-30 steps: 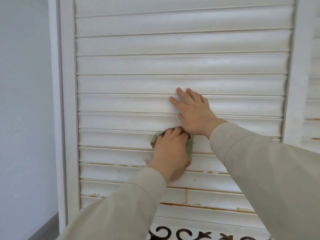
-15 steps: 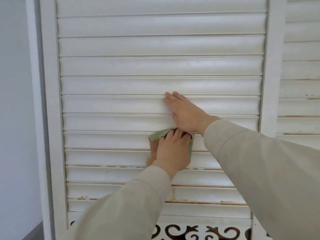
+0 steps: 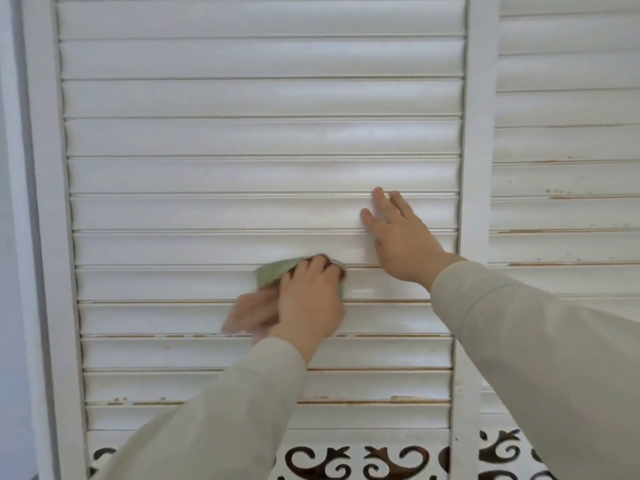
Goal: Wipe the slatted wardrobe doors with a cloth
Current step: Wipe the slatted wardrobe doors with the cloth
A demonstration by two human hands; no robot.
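A crumpled pale-green cloth (image 3: 273,272) was gripped by the left hand (image 3: 308,299) mid-wipe; the white slatted wooden door (image 3: 242,174) was braced above-right by the flat right hand (image 3: 398,237); lower slats likely needed wiping next

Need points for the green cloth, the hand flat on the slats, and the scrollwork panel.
green cloth (image 3: 273,271): head view, exposed fold left of the left hand's knuckles.
right hand (image 3: 401,244): head view, back of the hand, fingers flat on a slat.
scrollwork panel (image 3: 349,462): head view, dark curl below the slats.

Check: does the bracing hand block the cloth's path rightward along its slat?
Partly. The right hand rests flat above the cloth, but its wrist crosses that slat near the door's right frame.
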